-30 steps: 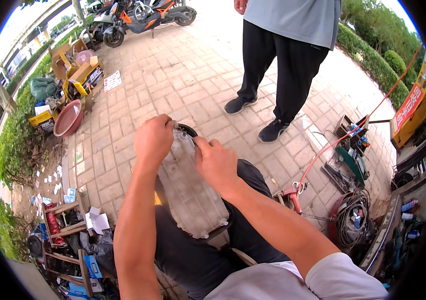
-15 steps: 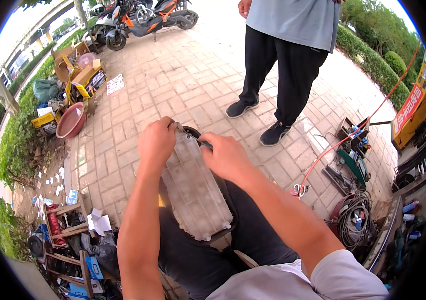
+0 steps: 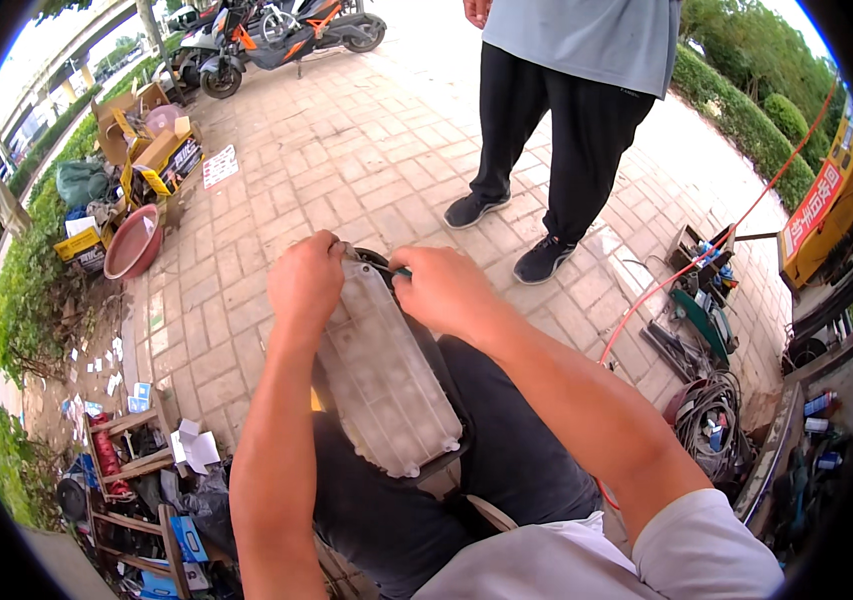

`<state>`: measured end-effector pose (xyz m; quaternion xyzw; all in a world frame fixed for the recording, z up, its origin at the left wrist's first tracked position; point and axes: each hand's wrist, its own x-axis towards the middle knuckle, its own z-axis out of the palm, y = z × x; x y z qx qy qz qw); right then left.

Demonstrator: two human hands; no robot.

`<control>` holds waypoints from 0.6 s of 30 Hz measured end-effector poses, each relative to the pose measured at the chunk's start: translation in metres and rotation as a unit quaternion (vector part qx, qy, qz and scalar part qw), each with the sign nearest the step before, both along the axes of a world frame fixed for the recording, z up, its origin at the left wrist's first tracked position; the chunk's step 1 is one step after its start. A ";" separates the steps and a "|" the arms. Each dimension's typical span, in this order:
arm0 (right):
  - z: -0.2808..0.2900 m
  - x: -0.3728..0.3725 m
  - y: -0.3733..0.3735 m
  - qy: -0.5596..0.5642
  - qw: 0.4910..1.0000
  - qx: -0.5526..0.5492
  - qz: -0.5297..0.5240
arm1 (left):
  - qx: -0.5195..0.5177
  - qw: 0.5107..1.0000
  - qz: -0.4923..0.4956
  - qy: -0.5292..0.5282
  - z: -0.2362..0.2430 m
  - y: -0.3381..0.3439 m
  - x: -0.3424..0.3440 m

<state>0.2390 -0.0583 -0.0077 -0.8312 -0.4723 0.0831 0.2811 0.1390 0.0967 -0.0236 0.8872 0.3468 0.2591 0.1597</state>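
Note:
Across my thighs lies a long, ribbed, translucent plastic panel (image 3: 386, 370), set against a black casing (image 3: 458, 408) that shows along its right and far edges. My left hand (image 3: 306, 280) is closed around the panel's far left corner, its thumb near a small metallic piece. At the far right corner my right hand (image 3: 441, 290) grips a thin tool with a green handle (image 3: 402, 271). Most of that tool is hidden by the fingers, so its exact kind cannot be made out. Its tip points toward the panel's far edge, between my hands.
A person (image 3: 566, 120) in dark trousers stands ahead on the paving. To the left are a wooden rack (image 3: 136, 465) with clutter, a reddish basin (image 3: 134, 243) and cardboard boxes. A red hose (image 3: 656, 290), coiled cable (image 3: 711, 425) and tools lie right. Scooters stand far back.
The whole view has shifted slightly. Both hands stay at the panel's far end with their grips kept, and the right hand's tool has barely moved.

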 end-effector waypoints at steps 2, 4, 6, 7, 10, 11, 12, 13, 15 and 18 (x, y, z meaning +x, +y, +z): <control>-0.005 0.006 -0.004 -0.030 0.999 0.020 0.018 | 0.004 1.000 -0.007 0.001 0.004 -0.002 -0.001; -0.012 0.011 -0.007 -0.099 0.994 0.022 0.043 | 0.004 1.000 -0.012 0.009 0.005 -0.004 -0.003; -0.026 0.003 -0.005 -0.150 0.988 0.041 0.021 | 0.003 1.000 -0.015 0.018 0.007 -0.004 -0.004; -0.033 -0.002 -0.004 -0.176 0.983 0.052 0.011 | 0.003 1.000 -0.012 0.012 0.007 -0.003 -0.005; -0.055 -0.021 -0.007 -0.142 0.980 0.127 -0.055 | 0.002 1.000 -0.006 -0.005 0.005 -0.001 -0.003; -0.063 -0.024 -0.006 -0.143 0.976 0.148 -0.065 | 0.002 1.000 -0.005 -0.010 0.004 -0.001 -0.003; -0.069 -0.028 -0.004 -0.135 0.975 0.160 -0.076 | 0.001 1.000 -0.006 -0.013 0.004 -0.001 -0.002; -0.074 -0.032 -0.003 -0.127 0.973 0.172 -0.087 | -0.001 1.000 -0.004 -0.014 0.003 -0.001 -0.002; -0.080 -0.040 -0.002 -0.122 0.971 0.177 -0.105 | -0.004 1.000 -0.001 -0.018 0.003 0.000 -0.002; -0.079 -0.042 -0.003 -0.120 0.975 0.160 -0.098 | 0.002 1.000 0.006 -0.008 0.005 -0.002 -0.004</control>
